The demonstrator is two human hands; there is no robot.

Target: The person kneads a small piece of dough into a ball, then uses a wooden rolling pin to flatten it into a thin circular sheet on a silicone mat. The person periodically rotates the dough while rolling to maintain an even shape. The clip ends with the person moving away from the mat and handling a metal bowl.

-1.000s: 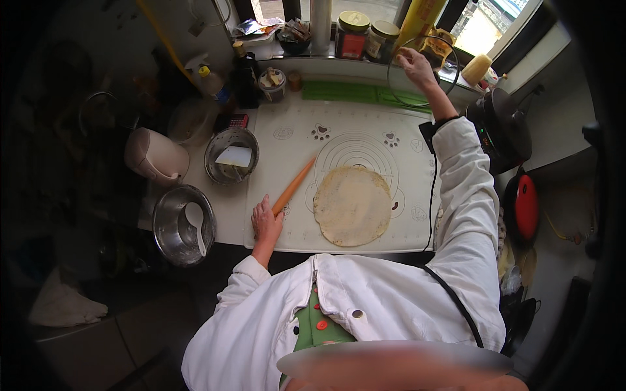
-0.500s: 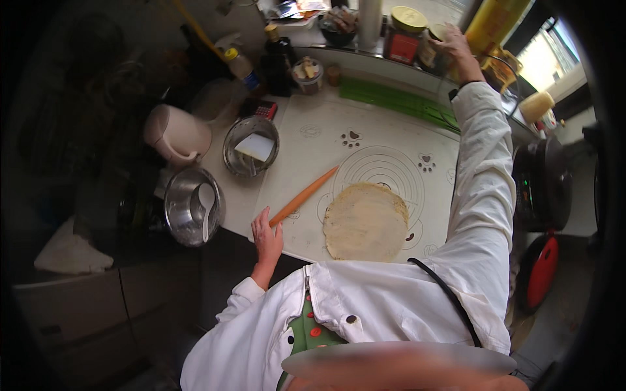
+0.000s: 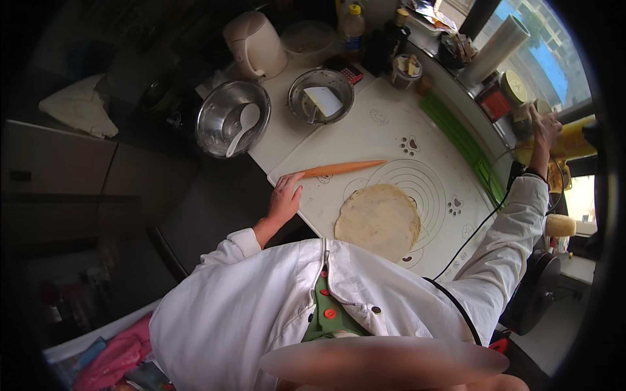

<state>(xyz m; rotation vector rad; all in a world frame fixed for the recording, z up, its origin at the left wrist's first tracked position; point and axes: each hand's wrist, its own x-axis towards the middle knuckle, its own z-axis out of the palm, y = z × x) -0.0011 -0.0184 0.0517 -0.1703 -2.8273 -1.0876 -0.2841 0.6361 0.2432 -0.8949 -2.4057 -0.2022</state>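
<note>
On the white printed mat [image 3: 365, 144] lies a thin round sheet of rolled dough [image 3: 378, 221], close to my body. A tapered orange-brown rolling pin [image 3: 345, 168] rests left of and beyond the dough. My left hand [image 3: 285, 199] lies at the pin's near end, on the mat's edge, with fingers stretched out. Far to the right, my right hand [image 3: 546, 127] reaches to the window ledge, its fingers around the top of a small jar [image 3: 523, 122]; the hand hides part of the jar. Beside it stands a red container with a yellowish lid [image 3: 502, 96].
Left of the mat stand a steel bowl with a white spoon [image 3: 215, 117], a second bowl [image 3: 295, 98] holding a white scraper [image 3: 324, 101], and a beige jug [image 3: 251, 49]. A long green strip [image 3: 460, 140] lines the mat's far edge. A black cord [image 3: 466, 241] crosses the mat's right side.
My view has turned, so the counter appears rotated clockwise. My right hand stays at the jar on the ledge, and my left hand remains by the pin's near end.
</note>
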